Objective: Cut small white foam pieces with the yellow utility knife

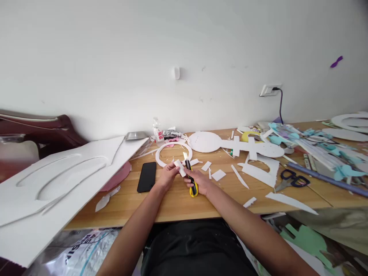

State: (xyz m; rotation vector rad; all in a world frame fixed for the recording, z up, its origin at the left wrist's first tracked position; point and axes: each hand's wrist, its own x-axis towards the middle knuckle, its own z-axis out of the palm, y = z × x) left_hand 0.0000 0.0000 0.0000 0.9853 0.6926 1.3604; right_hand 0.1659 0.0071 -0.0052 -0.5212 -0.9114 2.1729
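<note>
Near the middle of the wooden table, my left hand [168, 175] pinches a small white foam piece [180, 168]. My right hand [200, 181] is wrapped round a yellow and black utility knife [192, 180], its tip pointing up and away from me. The fingertips of my right hand are close against the foam piece too. Just beyond both hands lies a white foam ring [159, 153]. Small white offcuts [219, 175] are scattered to the right of the knife.
A black phone [147, 177] lies left of my hands, beside a large white foam board [71, 180]. Dark-handled scissors [292, 179], a long foam shape [205, 142] and a blue tube [324, 178] are on the right. A bottle [158, 132] stands near the wall.
</note>
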